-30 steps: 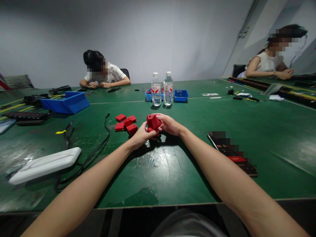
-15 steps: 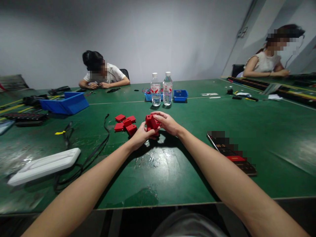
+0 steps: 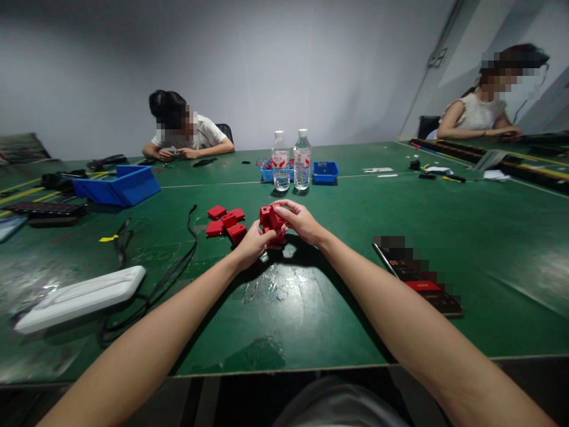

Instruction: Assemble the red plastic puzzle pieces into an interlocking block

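Note:
Several red blocks [image 3: 271, 217], clustered together, are held between my two hands above the green table [image 3: 338, 296]. My left hand [image 3: 252, 244] is closed around their lower left side, its thumb lying across the front. From the right, my right hand [image 3: 300, 222] grips the upper part with thumb and fingers. How the blocks fit together is partly hidden by my fingers. Just left of my left hand, more loose red blocks [image 3: 229, 220] lie in a small group on the table.
Two water bottles [image 3: 281, 163] stand beyond my hands, by small blue bins [image 3: 325, 172]. A larger blue bin [image 3: 118, 187], a black cable [image 3: 178, 276] and a white power strip [image 3: 82, 298] lie left; a phone [image 3: 418, 281] lies right. Two people [image 3: 189, 130] sit across the table.
The red blocks in my hands have shifted slightly left and turned a little. Both hands keep their hold; the loose blocks have not moved.

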Action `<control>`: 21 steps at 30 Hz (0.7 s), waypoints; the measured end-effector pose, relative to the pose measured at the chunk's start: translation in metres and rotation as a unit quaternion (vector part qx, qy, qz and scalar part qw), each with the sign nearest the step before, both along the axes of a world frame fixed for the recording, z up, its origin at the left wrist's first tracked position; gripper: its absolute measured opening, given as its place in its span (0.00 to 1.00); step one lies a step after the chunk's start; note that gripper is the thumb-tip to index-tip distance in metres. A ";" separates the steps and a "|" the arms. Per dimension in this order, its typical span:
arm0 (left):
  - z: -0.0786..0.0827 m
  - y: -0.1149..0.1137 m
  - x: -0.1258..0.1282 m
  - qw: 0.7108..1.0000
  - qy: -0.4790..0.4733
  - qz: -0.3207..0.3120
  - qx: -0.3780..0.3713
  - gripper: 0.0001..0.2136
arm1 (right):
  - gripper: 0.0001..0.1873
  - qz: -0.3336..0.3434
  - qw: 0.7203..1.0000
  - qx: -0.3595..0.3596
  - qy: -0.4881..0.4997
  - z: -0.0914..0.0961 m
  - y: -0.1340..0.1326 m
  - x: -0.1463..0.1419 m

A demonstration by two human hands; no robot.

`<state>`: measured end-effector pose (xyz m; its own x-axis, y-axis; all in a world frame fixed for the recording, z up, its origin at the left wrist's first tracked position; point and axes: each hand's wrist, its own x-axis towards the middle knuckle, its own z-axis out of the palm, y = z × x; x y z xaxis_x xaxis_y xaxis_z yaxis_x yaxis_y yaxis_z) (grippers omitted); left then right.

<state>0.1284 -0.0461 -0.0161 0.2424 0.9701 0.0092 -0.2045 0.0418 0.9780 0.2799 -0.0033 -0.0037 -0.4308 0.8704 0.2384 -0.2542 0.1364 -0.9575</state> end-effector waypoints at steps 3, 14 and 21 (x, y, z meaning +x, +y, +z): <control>0.000 0.000 0.001 1.000 0.000 -0.006 -0.001 0.26 | 0.22 0.006 1.000 0.002 -0.006 0.001 0.000 0.001; -0.007 0.001 0.002 0.999 0.000 0.034 -0.006 0.26 | 0.20 -0.013 0.997 0.066 -0.033 0.006 -0.001 0.000; -0.008 0.002 0.002 0.999 0.003 0.033 0.004 0.30 | 0.20 -0.021 0.996 0.078 -0.038 0.007 -0.002 0.001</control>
